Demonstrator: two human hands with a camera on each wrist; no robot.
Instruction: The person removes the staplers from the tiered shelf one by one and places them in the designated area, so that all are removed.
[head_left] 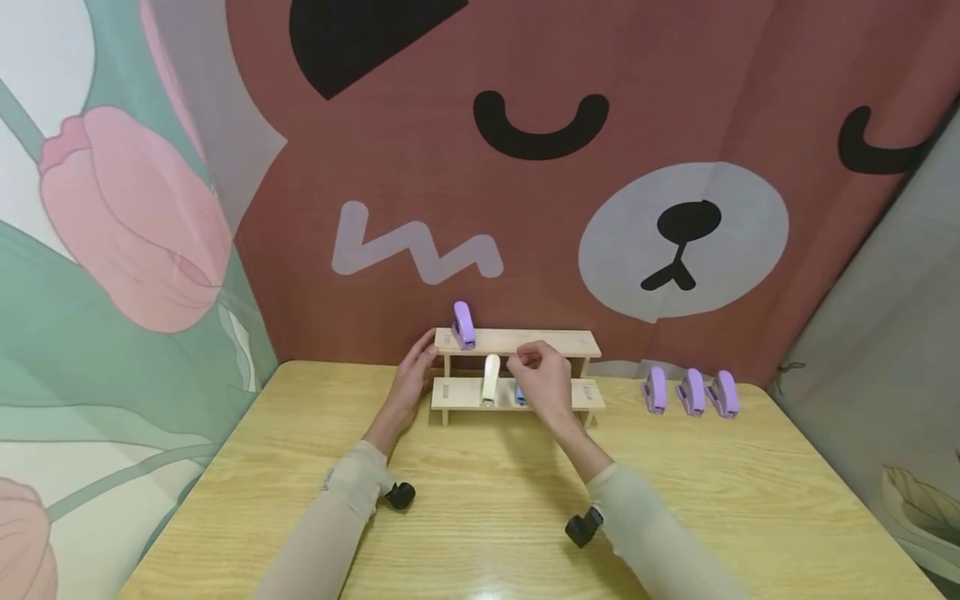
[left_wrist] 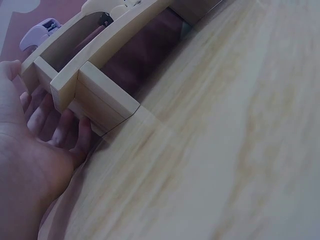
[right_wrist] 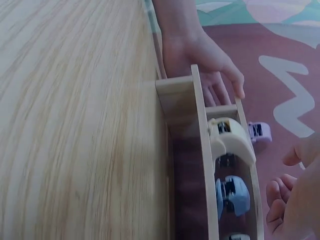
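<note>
A two-step wooden rack point(head_left: 540, 342) stands on the table. My left hand point(head_left: 408, 379) holds its left end, thumb by the upper step and bent fingers against the side, as the left wrist view shows. A purple stapler point(head_left: 463, 325) sits on the upper step's left. On the lower step stand a cream stapler point(head_left: 491, 382) and a blue stapler point(right_wrist: 234, 196). My right hand point(head_left: 543, 379) hovers over the lower step beside the blue stapler, fingers loosely bent, with nothing visible between them. In the right wrist view, another pale piece point(right_wrist: 239, 236) shows at the bottom edge.
Three purple staplers stand in a row right of the rack: one nearest it point(head_left: 655, 390), a middle one point(head_left: 692, 392) and an outer one point(head_left: 723, 394). A printed curtain point(head_left: 405, 167) hangs right behind the wooden table point(head_left: 480, 492).
</note>
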